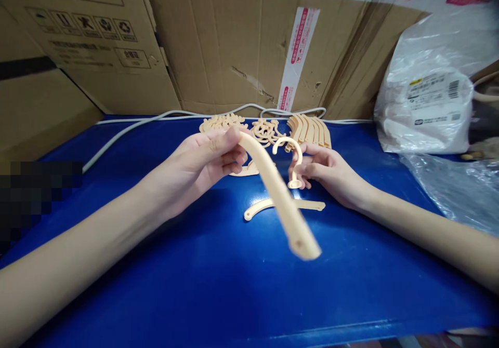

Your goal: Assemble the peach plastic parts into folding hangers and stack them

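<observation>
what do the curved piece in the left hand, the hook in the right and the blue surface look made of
Curved piece: probably molded plastic, evenly cream, no grain visible, though blurred.
Hook: likely similar plastic, smooth, same even cream colour.
Blue surface: glossy, perhaps vinyl sheeting or painted board; it shows bright reflections.

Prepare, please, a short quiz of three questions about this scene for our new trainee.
1. True or false: the right hand holds the hook.
2. On which side of the picture is the bag? A: left. B: middle. C: right.
3. Fill in: the left hand holds a bar; a loose bar lies on the ____ table.

Key: 1 true; 2 C; 3 blue.
</observation>
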Available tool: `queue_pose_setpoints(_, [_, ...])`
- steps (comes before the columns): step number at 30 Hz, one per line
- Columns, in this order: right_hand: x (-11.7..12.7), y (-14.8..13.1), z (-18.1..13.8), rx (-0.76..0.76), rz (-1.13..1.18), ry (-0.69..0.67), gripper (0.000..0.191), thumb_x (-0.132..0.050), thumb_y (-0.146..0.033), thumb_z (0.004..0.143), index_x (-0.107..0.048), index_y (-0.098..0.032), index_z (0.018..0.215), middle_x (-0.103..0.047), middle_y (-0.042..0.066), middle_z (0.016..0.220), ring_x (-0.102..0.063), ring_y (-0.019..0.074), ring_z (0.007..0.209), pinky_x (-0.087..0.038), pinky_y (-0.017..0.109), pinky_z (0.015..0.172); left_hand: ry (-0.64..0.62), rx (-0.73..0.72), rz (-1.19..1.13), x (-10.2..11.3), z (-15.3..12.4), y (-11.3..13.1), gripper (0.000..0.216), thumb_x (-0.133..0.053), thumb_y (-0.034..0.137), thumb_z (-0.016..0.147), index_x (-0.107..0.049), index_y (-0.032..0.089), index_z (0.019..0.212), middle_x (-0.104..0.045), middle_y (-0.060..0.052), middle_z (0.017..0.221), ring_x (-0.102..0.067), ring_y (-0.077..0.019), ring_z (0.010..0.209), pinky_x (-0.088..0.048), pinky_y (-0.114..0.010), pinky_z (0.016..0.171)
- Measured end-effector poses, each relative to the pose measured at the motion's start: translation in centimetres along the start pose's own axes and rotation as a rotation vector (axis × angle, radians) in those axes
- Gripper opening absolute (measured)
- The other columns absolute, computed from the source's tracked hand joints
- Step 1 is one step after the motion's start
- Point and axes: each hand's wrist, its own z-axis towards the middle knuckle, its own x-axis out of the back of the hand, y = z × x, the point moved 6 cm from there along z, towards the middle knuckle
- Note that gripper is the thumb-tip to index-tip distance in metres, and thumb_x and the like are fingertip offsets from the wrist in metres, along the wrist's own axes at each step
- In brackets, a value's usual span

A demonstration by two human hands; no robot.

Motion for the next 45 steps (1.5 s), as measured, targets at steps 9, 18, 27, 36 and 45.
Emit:
queue_pose_setpoints(9, [-0.5, -0.1, 0.0, 0.006, -0.078, -0.068, 0.023, -0.077, -0.03, 0.08, -0.057, -0.019, 0.085, -0.071, -0.001, 0.075, -0.06, 0.0104, 0.062, -0.048, 0.025, 0.06, -0.156, 0.039, 0.114, -1.5, -0.8, -0.3, 0.042, -0.048, 0.054, 0.099, -0.053, 0.02, 0.076, -0.061, -0.001, 0.066, -0.057, -0.0122, 0.059, -0.049, -0.024, 0.056])
queue_pose_setpoints(18, [-0.5, 0.0, 0.0, 0.009, -0.023, -0.075, 0.022, -0.075, -0.031, 0.081, -0.057, -0.019, 0.086, -0.071, -0.001, 0.072, -0.062, 0.0111, 0.061, -0.046, 0.025, 0.059, -0.172, -0.272, 1.156, -3.3, -2.4, -0.1, 0.035, -0.031, 0.041, 0.102, -0.046, 0.022, 0.077, -0.048, 0.003, 0.06, -0.048, -0.0135, 0.051, -0.025, -0.026, 0.05])
queue_pose_setpoints(27, [0.0, -0.3, 0.2, -0.013, 0.12, 0.011, 0.027, -0.082, -0.024, 0.073, -0.055, -0.018, 0.075, -0.067, -0.002, 0.078, -0.058, 0.0079, 0.061, -0.046, 0.023, 0.057, -0.24, -0.349, 1.219, -3.7, -2.5, -0.6, 0.021, -0.038, 0.033, 0.1, -0.051, 0.021, 0.089, -0.054, 0.002, 0.069, -0.051, -0.0153, 0.062, -0.033, -0.026, 0.056])
queue_pose_setpoints(36, [0.3, 0.4, 0.2, -0.087, 0.217, 0.033, 0.053, -0.082, -0.021, 0.073, -0.054, -0.022, 0.118, -0.069, -0.004, 0.077, -0.055, 0.0081, 0.056, -0.045, 0.025, 0.058, -0.29, -0.425, 1.163, -4.2, -2.4, -1.1, 0.029, -0.037, 0.033, 0.105, -0.061, 0.017, 0.1, -0.064, -0.003, 0.092, -0.055, -0.0201, 0.082, -0.04, -0.032, 0.07])
queue_pose_setpoints(45, [0.5, 0.5, 0.1, -0.086, 0.233, 0.0, 0.057, -0.079, -0.016, 0.076, -0.051, -0.023, 0.125, -0.07, -0.004, 0.081, -0.056, 0.007, 0.059, -0.044, 0.023, 0.059, -0.299, -0.51, 1.146, -4.5, -2.3, -1.4, 0.03, -0.035, 0.032, 0.107, -0.06, 0.015, 0.108, -0.066, -0.004, 0.099, -0.054, -0.0209, 0.087, -0.042, -0.033, 0.073])
